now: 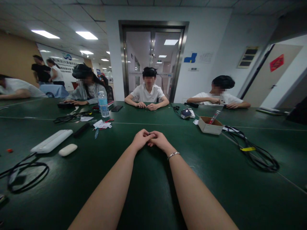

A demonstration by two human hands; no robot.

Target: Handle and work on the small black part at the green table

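Observation:
My left hand and my right hand meet over the middle of the green table, fingers curled and touching. A small dark speck shows between the fingertips; what it is I cannot make out. Both hands are closed, and the lower fingers are partly hidden behind them. A silver bracelet circles my right wrist. To the left, the nearest items are a blue-handled tool and some white paper slips. Off to the right stands an open cardboard box with a clear and red tube in it.
A water bottle stands beyond the slips, near a phone. At left lie a white power bank, a white oval case and a looped black cable. Another coiled cable lies right. Several people sit opposite.

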